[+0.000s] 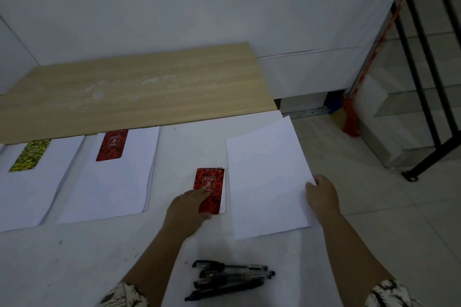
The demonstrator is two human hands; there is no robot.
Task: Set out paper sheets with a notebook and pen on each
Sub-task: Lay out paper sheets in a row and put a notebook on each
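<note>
My left hand (185, 209) grips a small red spiral notebook (210, 189) lying on the white table (104, 257). Just right of it, my right hand (323, 195) pinches the right edge of a loose white paper sheet (267, 177) that overhangs the table's right side. Further left lies a paper sheet (112, 182) with a second red notebook (111, 144) at its top. At the far left, another sheet (27, 189) carries a yellow-green notebook (30, 155). Several black pens (229, 279) lie bunched near the table's front edge.
A light wooden board (139, 87) lies along the back of the table against a white wall. To the right the table ends over a tiled floor (361, 182). A red broom (351, 112) and a black metal railing (424, 82) stand there.
</note>
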